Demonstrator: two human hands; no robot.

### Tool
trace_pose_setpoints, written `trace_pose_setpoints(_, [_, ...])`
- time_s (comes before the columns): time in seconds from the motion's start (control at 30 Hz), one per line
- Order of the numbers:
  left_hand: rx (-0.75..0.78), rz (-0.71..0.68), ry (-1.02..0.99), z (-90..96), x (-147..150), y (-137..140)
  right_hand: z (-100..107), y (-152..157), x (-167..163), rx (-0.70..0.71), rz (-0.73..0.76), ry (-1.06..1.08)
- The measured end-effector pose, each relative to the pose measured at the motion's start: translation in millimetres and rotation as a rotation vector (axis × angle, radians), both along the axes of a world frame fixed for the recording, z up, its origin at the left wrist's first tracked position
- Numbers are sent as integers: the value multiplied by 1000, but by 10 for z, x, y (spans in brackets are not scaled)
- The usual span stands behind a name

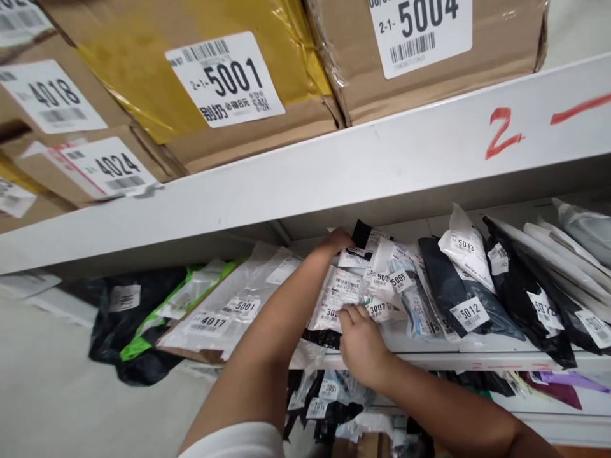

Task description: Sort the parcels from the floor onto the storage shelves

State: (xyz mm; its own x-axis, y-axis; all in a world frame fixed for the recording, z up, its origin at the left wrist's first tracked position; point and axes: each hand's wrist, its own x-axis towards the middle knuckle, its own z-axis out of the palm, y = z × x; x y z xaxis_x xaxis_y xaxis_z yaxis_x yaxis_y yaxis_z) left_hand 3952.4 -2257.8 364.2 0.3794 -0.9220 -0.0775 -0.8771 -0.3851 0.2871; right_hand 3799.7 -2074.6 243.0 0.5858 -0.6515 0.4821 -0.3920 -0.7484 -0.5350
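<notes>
My left hand (341,240) reaches to the back of the lower shelf, beside a small black-and-white parcel (363,245). Its fingers are partly hidden and blurred, so its grip is unclear. My right hand (360,343) is closed, with bent fingers at the lower right edge of a white-labelled mailing bag (340,289) whose number starts with 302. Right beside those fingers lies a small bag labelled 3007 (380,310). Clear-wrapped packets labelled 5005 (401,280) lean just to the right.
White bags labelled 4017 (210,323) and 5001 and a black bag (138,305) overhang the shelf at left. Dark bags labelled 5012 (470,313) stand at right. Above runs a white shelf beam (305,172) under cardboard boxes (267,137). More parcels (329,388) lie below.
</notes>
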Motion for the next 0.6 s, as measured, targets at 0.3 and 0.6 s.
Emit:
trace_pose_setpoints(0.3, [-170,-60,-153,335,16,528,29,45,-48,77,17,-56])
trace_pose_setpoints(0.6, [-278,-55,-118,292,-58,900,-266,-70,-578,-249,-232,-169])
